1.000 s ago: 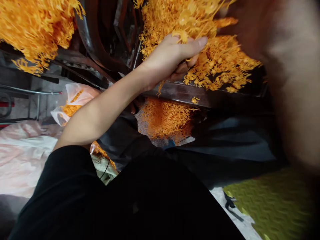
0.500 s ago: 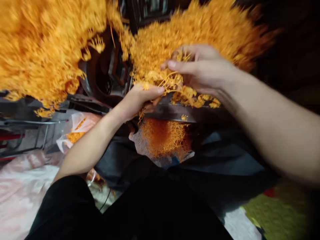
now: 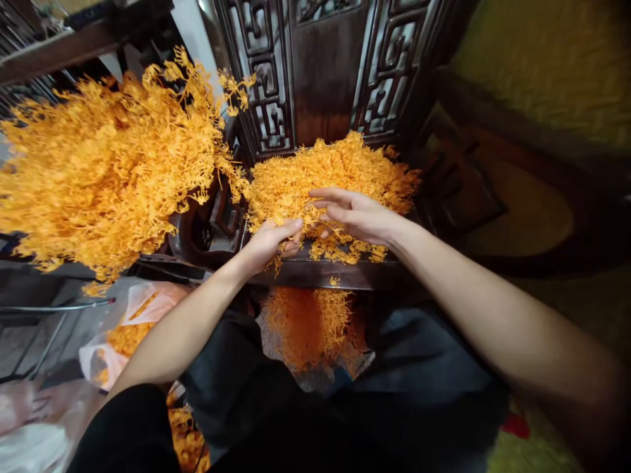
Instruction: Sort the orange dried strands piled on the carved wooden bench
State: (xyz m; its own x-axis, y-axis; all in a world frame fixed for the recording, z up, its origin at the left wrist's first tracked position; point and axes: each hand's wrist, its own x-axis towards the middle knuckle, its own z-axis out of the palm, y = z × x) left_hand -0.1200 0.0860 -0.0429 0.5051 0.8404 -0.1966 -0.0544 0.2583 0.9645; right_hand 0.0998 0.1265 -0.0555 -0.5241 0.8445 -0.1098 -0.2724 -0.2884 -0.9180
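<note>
Many small orange plastic-looking pieces with thin prongs form a pile point(image 3: 340, 171) on a dark carved wooden seat point(image 3: 325, 274). My left hand point(image 3: 273, 244) is closed on some orange pieces at the front left of this pile, thumb on top, with a few strands hanging below it. Just right of it, my right hand point(image 3: 352, 213) has its fingers apart over the front of the pile, close to thin orange strands; nothing is clearly gripped in it.
A larger orange heap point(image 3: 108, 164) rises at the left. Plastic bags point(image 3: 148, 305) with orange pieces lie lower left. More pieces sit in a bag point(image 3: 305, 328) between the knees. A carved backrest point(image 3: 325, 79) stands behind the pile.
The view has tilted up and widened, showing the carved backrest. My right hand's fingers have spread from their earlier curl around orange pieces; my left hand stays closed.
</note>
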